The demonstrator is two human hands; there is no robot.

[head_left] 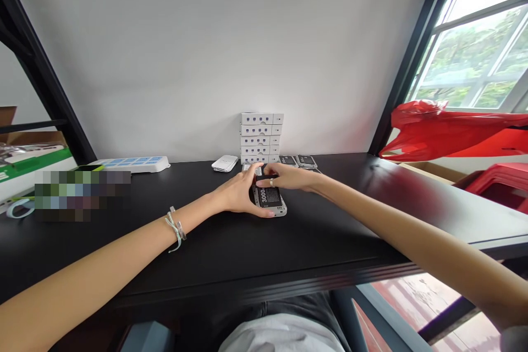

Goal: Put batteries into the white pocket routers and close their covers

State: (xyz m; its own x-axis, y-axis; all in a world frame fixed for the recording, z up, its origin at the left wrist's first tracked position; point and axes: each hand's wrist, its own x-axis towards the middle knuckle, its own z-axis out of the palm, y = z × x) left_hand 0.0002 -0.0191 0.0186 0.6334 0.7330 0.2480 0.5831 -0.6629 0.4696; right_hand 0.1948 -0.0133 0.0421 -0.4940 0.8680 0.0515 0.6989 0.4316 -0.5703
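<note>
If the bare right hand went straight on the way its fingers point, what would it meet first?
Probably the bare left hand, just across the pale-edged, phone-like device with a black rectangular battery from the right hand; exact depth is unclear.

Head camera: on my head, looking forward and down past my shirt (284,335)
Desk (198,264): near, seen from above its front edge
Wall (185,66): straight ahead, farther back, upper middle

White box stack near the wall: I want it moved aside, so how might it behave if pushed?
The box stack will probably slide rather than roll, being flat-sided. With no strap showing, its upper boxes might shift separately.
</note>
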